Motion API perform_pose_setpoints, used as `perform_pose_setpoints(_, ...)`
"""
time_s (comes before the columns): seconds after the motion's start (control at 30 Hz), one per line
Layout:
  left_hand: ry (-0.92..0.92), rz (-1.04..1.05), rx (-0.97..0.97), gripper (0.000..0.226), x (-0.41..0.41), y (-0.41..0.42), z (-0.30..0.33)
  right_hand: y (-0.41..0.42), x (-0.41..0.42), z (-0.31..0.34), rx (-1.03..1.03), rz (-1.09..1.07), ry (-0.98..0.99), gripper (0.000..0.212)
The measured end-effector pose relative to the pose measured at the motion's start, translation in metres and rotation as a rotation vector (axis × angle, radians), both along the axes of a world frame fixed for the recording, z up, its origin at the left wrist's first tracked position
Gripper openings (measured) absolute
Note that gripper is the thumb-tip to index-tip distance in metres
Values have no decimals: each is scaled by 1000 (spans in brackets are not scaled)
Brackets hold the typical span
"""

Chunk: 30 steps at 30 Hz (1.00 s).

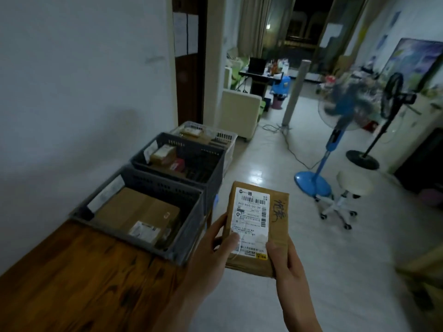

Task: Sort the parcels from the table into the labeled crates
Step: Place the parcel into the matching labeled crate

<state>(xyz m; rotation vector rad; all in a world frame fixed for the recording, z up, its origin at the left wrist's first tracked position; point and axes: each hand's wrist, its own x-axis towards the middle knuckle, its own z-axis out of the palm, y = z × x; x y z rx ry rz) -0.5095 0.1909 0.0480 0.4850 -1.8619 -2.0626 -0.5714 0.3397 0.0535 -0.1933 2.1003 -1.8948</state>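
Both hands, left hand and right hand, gripped the parcel | long axis pointed away | crates sat forward-left, left hand nearer.

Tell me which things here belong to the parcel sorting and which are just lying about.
Part of the job:
- parcel, held in the left hand and right hand
- near grey crate
- middle grey crate
- far white crate
- wooden table

Just lying about:
- blue fan
- black fan
- white stool
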Motion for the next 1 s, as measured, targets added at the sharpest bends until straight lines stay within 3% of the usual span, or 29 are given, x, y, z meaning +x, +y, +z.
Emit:
perform_pose_setpoints(0.3,-39,-6,96,65,-206,-82,-14,-76,-202,4,12,15,-40,47)
perform_pose_setpoints(0.43,-70,102,93,40,-317,-119,-32,-119,-326,-21,4,69,-19,48)
perform_pose_setpoints(0.53,-103,143,52,51,-389,-149,-34,-155,-411,-35,-17,119,-67,56)
perform_pose_setpoints(0.67,-128,249,50,39,-481,-192,-20,-206,-528,-39,27,238,-93,42)
perform_pose_setpoints(1.0,-228,541,182,33,-660,-316,-54,-362,-744,-63,175,597,-72,39)
